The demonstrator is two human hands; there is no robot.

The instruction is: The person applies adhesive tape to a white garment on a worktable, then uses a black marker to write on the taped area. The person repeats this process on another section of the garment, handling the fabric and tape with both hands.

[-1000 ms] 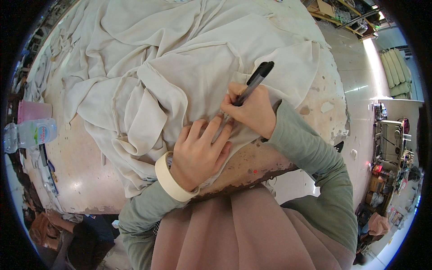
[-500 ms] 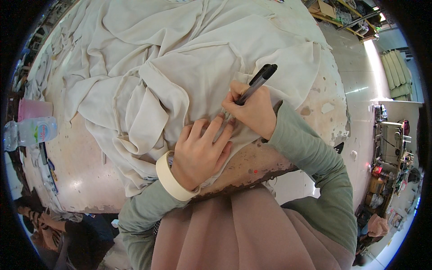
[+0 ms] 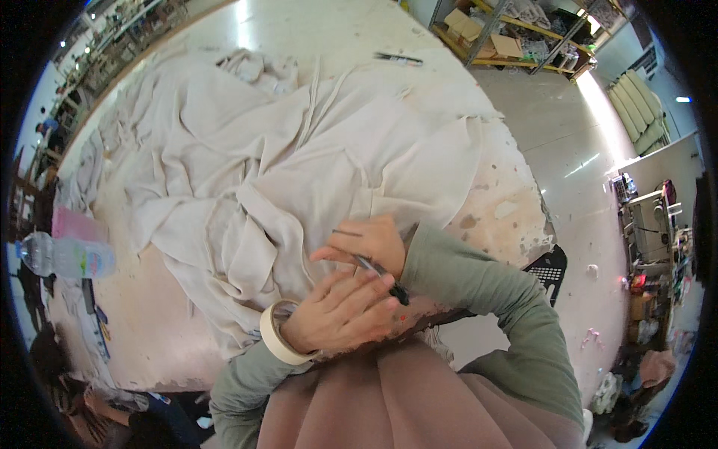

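My right hand (image 3: 374, 243) is closed around a black pen (image 3: 378, 272), slightly blurred; the pen's dark end points down and right over my left fingertips. A thin dark mark or strip, which I cannot make out, shows on the back of that hand. Just below it, my left hand (image 3: 340, 313) is open, fingers stretched to the right near the table's front edge, with no thing visible in it. A cream roll of tape (image 3: 275, 338) circles my left wrist. Beyond both hands, a large off-white cloth (image 3: 299, 172) lies rumpled in folds.
The cloth lies on a worn, stained table (image 3: 142, 322). At its left stand a clear plastic bottle (image 3: 71, 256) and a pink container (image 3: 75, 223). Another pen (image 3: 399, 57) lies at the far side. Metal shelves (image 3: 516, 34) hold boxes beyond. A person's arm (image 3: 108, 408) shows at lower left.
My right hand has lifted off the cloth and turned, swinging the pen's dark end toward me. My left hand has shifted right and nearer the edge. The view has tilted farther out.
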